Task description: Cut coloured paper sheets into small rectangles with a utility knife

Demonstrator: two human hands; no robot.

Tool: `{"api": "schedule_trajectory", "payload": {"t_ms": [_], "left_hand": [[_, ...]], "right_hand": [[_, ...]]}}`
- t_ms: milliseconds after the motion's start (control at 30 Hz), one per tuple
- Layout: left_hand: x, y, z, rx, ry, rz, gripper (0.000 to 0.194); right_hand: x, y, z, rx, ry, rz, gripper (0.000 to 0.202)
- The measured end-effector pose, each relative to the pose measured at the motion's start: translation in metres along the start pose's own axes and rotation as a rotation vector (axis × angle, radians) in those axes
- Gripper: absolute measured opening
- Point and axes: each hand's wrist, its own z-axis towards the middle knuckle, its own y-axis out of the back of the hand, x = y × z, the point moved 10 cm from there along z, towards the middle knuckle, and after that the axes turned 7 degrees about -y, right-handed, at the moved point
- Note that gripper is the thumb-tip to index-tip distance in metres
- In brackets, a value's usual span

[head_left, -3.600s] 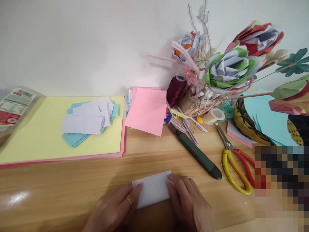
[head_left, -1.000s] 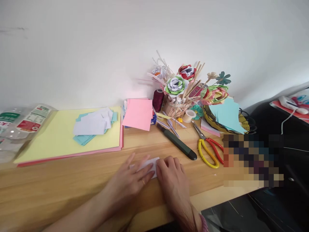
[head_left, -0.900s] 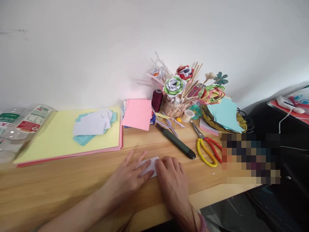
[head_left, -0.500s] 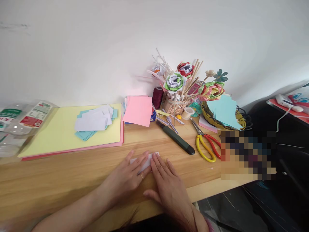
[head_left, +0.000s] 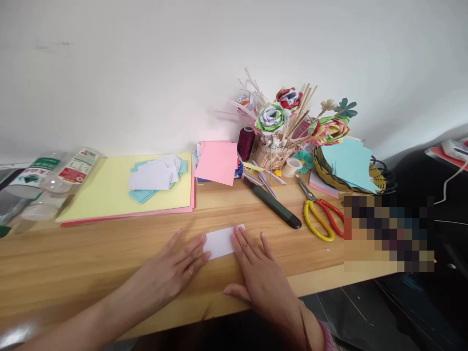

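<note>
A small white paper rectangle (head_left: 220, 243) lies flat on the wooden table (head_left: 109, 258) between my two hands. My left hand (head_left: 179, 263) touches its left end with the fingertips, fingers stretched out. My right hand (head_left: 256, 265) presses outstretched fingers flat over its right end, the thumb held apart. Beyond the paper lie a dark green utility knife (head_left: 274, 204) and scissors (head_left: 319, 214) with one yellow and one red handle.
Sheets of yellow paper (head_left: 95, 190) bear a pile of white slips (head_left: 151, 175). Plastic bottles (head_left: 36, 175) lie at the left. Pink notes (head_left: 217, 163), a pot (head_left: 268, 157) of paper flowers and sticks, and a basket (head_left: 323, 168) stand along the wall. A blurred patch covers the right side.
My left hand has slid left along the paper to its left end, uncovering the middle. The right hand stays on the right end. The whole view has shifted slightly.
</note>
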Motion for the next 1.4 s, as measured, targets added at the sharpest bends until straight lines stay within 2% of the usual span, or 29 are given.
{"api": "schedule_trajectory", "payload": {"t_ms": [167, 233, 367, 533, 733, 800, 900, 1000, 1100, 1233, 1300, 1400], "left_hand": [[0.000, -0.004, 0.002, -0.014, -0.027, 0.010, 0.038], [0.001, -0.006, 0.000, -0.012, -0.027, 0.013, 0.038], [0.003, -0.008, -0.004, 0.004, -0.019, 0.011, 0.040], [0.003, -0.006, -0.004, 0.063, -0.004, 0.006, 0.042], [0.004, -0.003, -0.003, 0.073, -0.001, 0.018, 0.042], [0.003, -0.002, -0.002, 0.065, -0.008, 0.015, 0.042], [0.000, 0.002, -0.002, 0.039, -0.019, 0.007, 0.043], [0.000, 0.001, -0.002, 0.030, -0.014, -0.019, 0.043], [0.014, -0.002, 0.000, 0.019, 0.037, -0.112, 0.045], [0.041, 0.007, 0.010, -0.089, 0.080, -0.312, 0.051], [0.048, 0.007, 0.018, -0.052, 0.044, -0.437, 0.055], [0.051, 0.000, 0.025, 0.079, 0.011, -0.599, 0.055]], "right_hand": [[0.031, 0.003, -0.003, -0.011, 0.117, 0.058, 0.089], [0.035, 0.002, -0.007, -0.003, 0.159, 0.080, 0.085], [0.008, 0.005, -0.018, -0.005, 0.141, 0.011, 0.069], [-0.031, 0.015, -0.031, -0.046, 0.074, -0.079, 0.064], [-0.036, 0.020, -0.034, -0.056, 0.018, -0.158, 0.059], [-0.046, 0.031, -0.030, -0.116, -0.051, -0.149, 0.054], [-0.080, 0.051, -0.020, -0.242, -0.252, -0.143, 0.044], [-0.104, 0.051, 0.000, -0.248, -0.339, -0.174, 0.042], [-0.115, 0.039, 0.022, -0.193, -0.360, -0.205, 0.039], [-0.122, 0.029, 0.037, -0.143, -0.384, -0.232, 0.037], [-0.121, 0.029, 0.038, -0.130, -0.381, -0.238, 0.037], [-0.118, 0.035, 0.031, -0.126, -0.370, -0.228, 0.038]]}}
